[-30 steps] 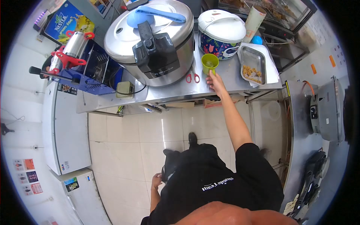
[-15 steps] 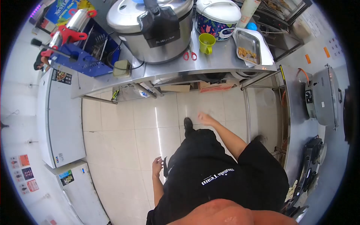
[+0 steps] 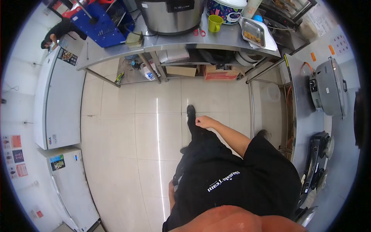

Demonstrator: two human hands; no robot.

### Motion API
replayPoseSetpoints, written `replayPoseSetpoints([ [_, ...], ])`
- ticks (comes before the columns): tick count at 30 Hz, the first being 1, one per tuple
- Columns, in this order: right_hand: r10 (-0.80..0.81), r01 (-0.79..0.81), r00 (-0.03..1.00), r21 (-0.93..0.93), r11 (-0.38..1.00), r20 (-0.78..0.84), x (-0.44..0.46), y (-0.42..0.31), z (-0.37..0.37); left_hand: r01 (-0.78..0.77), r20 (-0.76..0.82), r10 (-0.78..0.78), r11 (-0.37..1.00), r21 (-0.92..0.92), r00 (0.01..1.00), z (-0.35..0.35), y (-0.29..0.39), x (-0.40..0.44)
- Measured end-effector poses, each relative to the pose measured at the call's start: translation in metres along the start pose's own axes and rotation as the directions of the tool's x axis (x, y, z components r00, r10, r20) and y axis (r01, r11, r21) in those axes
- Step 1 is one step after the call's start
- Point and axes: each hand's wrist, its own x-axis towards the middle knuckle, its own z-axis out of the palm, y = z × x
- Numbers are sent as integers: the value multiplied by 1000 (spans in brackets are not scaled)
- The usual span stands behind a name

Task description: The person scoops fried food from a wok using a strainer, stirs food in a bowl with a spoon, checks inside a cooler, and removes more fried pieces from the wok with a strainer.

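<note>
Steel worktop (image 3: 228,39) bears 1 green cup (image 3: 214,24) and 1 tray (image 3: 253,27) of brown food (image 3: 252,37); right fingers (image 3: 199,122) fisted, left fingers (image 3: 171,186) unclear.

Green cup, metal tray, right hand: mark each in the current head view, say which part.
Green cup (image 3: 214,24): head view, on the outer side of its body.
Metal tray (image 3: 254,27): head view, on its bare floor, beyond the food.
Right hand (image 3: 205,122): head view, on the back of the hand.

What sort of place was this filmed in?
Probably a commercial kitchen: a large cooker stands on a steel worktop, along with a tray holding some food.
</note>
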Motion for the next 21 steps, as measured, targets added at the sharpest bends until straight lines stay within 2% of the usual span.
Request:
replayPoseSetpoints([
  [1,15,-14,999,26,1000,-35,-11,9,9,44,9,-44,999,12,999,0,-12,-11],
  [3,29,-28,999,-63,998,16,-28,48,39,121,12,-122,992,19,993,-1,-23,-24],
  [5,19,-18,1000,34,999,-13,-51,72,53,167,-3,-167,986,-3,986,-2,-29,-30],
  [8,118,-116,992,48,992,-52,-60,87,51,191,-70,-198,977,-94,978,-1,-35,-19],
  [10,143,-136,987,-92,986,70,-55,83,35,235,-115,-252,961,-146,961,4,-11,-20],
  [11,162,-141,979,-163,976,123,-52,83,25,215,-125,-239,960,-180,963,9,1,-17],
  [14,74,-27,980,-244,969,183,-27,83,4,128,-161,-172,959,-255,972,27,28,-7],
  [15,32,-1,988,-199,980,150,-19,80,-1,123,-160,-165,962,-244,973,35,36,-3],
  [18,-57,62,996,-73,995,63,-6,76,-22,81,-146,-106,982,-169,984,68,48,29],
  [19,-78,81,995,-38,996,62,-13,64,-37,-3,-100,10,998,68,995,76,57,36],
  [21,-109,110,992,-8,994,55,-24,73,-60,-108,-62,111,993,37,992,105,56,54],
])
